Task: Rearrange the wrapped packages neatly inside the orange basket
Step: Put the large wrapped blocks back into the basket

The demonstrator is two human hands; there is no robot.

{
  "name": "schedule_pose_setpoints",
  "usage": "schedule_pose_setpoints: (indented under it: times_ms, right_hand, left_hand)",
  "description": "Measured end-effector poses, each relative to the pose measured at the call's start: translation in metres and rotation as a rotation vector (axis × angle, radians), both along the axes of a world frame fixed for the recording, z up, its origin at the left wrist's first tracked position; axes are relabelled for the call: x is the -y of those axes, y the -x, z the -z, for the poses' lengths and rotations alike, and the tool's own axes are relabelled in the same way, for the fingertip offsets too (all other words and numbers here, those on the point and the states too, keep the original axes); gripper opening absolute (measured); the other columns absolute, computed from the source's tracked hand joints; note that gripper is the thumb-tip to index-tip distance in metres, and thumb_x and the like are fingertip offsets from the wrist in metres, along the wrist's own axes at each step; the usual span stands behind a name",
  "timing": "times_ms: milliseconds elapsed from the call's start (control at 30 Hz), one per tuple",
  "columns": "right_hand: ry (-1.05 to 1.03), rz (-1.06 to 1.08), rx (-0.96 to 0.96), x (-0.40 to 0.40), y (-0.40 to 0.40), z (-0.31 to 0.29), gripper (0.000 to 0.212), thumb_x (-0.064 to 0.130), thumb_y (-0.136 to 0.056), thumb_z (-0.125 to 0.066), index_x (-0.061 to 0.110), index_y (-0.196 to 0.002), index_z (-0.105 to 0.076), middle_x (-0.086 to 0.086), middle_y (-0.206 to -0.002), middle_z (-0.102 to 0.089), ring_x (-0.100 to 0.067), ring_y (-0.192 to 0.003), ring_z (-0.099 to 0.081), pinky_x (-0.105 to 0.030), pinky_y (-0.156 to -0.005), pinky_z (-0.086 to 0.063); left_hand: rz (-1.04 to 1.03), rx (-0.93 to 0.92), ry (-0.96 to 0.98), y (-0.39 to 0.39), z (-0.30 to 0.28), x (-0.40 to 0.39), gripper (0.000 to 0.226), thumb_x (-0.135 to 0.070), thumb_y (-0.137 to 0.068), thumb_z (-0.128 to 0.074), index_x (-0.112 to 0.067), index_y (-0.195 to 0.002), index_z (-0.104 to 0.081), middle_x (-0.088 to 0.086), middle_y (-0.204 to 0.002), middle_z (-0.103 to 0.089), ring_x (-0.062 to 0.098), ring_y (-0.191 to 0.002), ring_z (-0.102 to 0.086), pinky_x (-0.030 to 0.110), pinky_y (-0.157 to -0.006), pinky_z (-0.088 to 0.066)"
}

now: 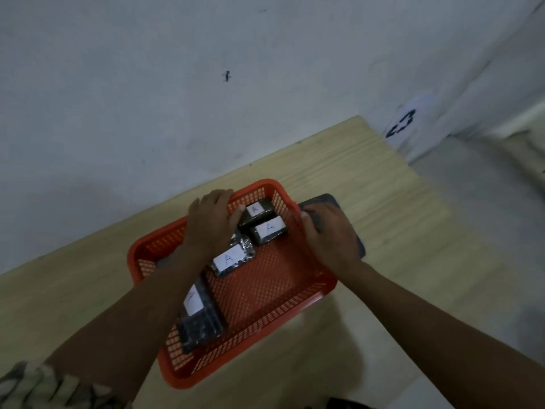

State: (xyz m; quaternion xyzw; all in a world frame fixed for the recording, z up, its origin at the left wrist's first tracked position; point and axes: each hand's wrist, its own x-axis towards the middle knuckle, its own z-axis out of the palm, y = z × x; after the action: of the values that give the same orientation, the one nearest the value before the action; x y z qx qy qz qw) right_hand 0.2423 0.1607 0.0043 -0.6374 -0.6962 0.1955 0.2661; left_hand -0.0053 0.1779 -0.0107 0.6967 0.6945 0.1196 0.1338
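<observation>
The left hand [213, 222] reaches across the orange basket [306, 302] with the forearm extended over its left half. The palm faces down and the fingers curl over the far rim; the thumb points toward the far packages. Whether the hand grips the rim or a package beneath it cannot be determined. The right hand [330, 236] lies palm down outside the right wall of the basket, fingers spread flat on a dark flat pad [321, 200] that rests on the table [368, 178]. It is pressed onto the pad, not closed around anything.

The basket is rigid orange plastic, rectangular, with perforated lattice walls and floor. It holds four wrapped packages, each a dark block carrying a white paper label with a handwritten blue "A". The far package [259, 212] and the second package [269, 230] lie side by side, touching, in the far right corner. The foil package [234, 259] has a crinkled, shiny wrap and sits near the centre, just beside the left forearm. The near package [200, 314] lies along the left side, partly covered by the forearm.

The table surface is pale wood grain. A white sheet [408, 122] with black marks hangs on the wall behind; the marks are not legible.
</observation>
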Motion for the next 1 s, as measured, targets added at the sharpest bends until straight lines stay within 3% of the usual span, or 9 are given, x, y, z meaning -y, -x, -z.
schedule_pose_setpoints:
  times_ms: [133, 233, 333, 433, 533, 600, 700, 833, 1000]
  right_hand:
    - [0.124, 0.109, -0.009, -0.013, -0.03, 0.019, 0.026, 0.025, -0.097, -0.058, 0.008, -0.114, -0.067, -0.012, -0.111, -0.068, -0.029, -0.105, -0.059, -0.039, -0.088, -0.048]
    - [0.262, 0.175, 0.083, -0.018, -0.038, 0.033, 0.044, 0.037, -0.094, -0.06, 0.008, -0.128, -0.056, -0.013, -0.126, -0.059, -0.032, -0.115, -0.054, -0.047, -0.093, -0.048]
    - [0.385, 0.151, 0.155, -0.019, -0.037, 0.044, 0.072, 0.047, -0.095, -0.055, 0.005, -0.149, -0.031, -0.017, -0.147, -0.042, -0.036, -0.131, -0.043, -0.052, -0.102, -0.042]
    - [0.442, 0.205, 0.122, -0.021, -0.035, 0.053, 0.087, 0.053, -0.091, -0.057, 0.004, -0.152, -0.019, -0.02, -0.147, -0.039, -0.036, -0.131, -0.043, -0.054, -0.102, -0.042]
    - [0.519, 0.31, 0.056, -0.029, -0.036, 0.052, 0.084, 0.058, -0.081, -0.066, 0.007, -0.141, -0.036, -0.015, -0.134, -0.049, -0.033, -0.12, -0.052, -0.052, -0.097, -0.047]
    - [0.527, 0.331, -0.039, -0.035, -0.037, 0.048, 0.077, 0.054, -0.073, -0.075, 0.012, -0.128, -0.042, -0.008, -0.117, -0.057, -0.026, -0.102, -0.059, -0.043, -0.084, -0.051]
    - [0.447, 0.278, -0.031, -0.042, -0.032, 0.036, 0.072, 0.05, -0.068, -0.082, 0.02, -0.118, -0.04, 0.0, -0.097, -0.06, -0.018, -0.081, -0.058, -0.033, -0.069, -0.047]
    - [0.205, 0.197, 0.013, -0.05, -0.017, 0.015, 0.058, 0.04, -0.084, -0.071, 0.023, -0.133, -0.044, -0.005, -0.108, -0.067, -0.023, -0.094, -0.064, -0.036, -0.074, -0.05]
    - [-0.198, -0.039, 0.045, -0.061, 0.002, -0.034, 0.047, 0.036, -0.089, -0.067, 0.02, -0.132, -0.055, -0.002, -0.116, -0.067, -0.016, -0.099, -0.062, -0.03, -0.079, -0.05]
  left_hand:
    - [-0.002, -0.005, 0.012, 0.0, 0.008, -0.021, 0.045, -0.043, -0.103, -0.037, -0.012, -0.129, -0.057, 0.015, -0.108, -0.07, 0.035, -0.095, -0.066, 0.04, -0.075, -0.051]
    - [-0.012, -0.038, -0.026, -0.001, 0.014, -0.029, 0.042, -0.044, -0.104, -0.03, -0.014, -0.105, -0.06, -0.002, -0.071, -0.056, 0.023, -0.063, -0.056, 0.029, -0.054, -0.03]
    - [-0.022, -0.042, -0.019, 0.002, 0.018, -0.03, 0.041, -0.048, -0.103, -0.028, -0.019, -0.097, -0.056, -0.009, -0.064, -0.048, 0.019, -0.058, -0.052, 0.031, -0.057, -0.037]
    - [-0.02, -0.038, -0.009, 0.002, 0.022, -0.03, 0.041, -0.05, -0.103, -0.028, -0.02, -0.1, -0.056, -0.006, -0.069, -0.055, 0.022, -0.061, -0.057, 0.037, -0.066, -0.051]
    - [-0.012, -0.039, -0.027, 0.002, 0.021, -0.03, 0.042, -0.05, -0.103, -0.028, -0.019, -0.1, -0.057, -0.005, -0.07, -0.058, 0.02, -0.059, -0.057, 0.038, -0.064, -0.054]
    - [-0.002, -0.042, -0.042, 0.002, 0.022, -0.03, 0.043, -0.05, -0.103, -0.028, -0.019, -0.101, -0.057, -0.005, -0.07, -0.058, 0.02, -0.059, -0.058, 0.037, -0.063, -0.054]
    - [0.003, -0.05, -0.07, 0.003, 0.025, -0.03, 0.04, -0.049, -0.103, -0.03, -0.019, -0.099, -0.057, -0.007, -0.067, -0.054, 0.019, -0.057, -0.054, 0.032, -0.059, -0.046]
    - [0.028, -0.033, -0.025, 0.005, 0.025, -0.032, 0.04, -0.05, -0.103, -0.028, -0.02, -0.099, -0.055, -0.008, -0.066, -0.052, 0.021, -0.061, -0.056, 0.033, -0.062, -0.046]
    - [0.08, -0.03, 0.072, 0.013, 0.026, -0.043, 0.045, -0.051, -0.102, -0.027, -0.018, -0.104, -0.057, -0.005, -0.072, -0.057, 0.019, -0.066, -0.058, 0.028, -0.058, -0.038]
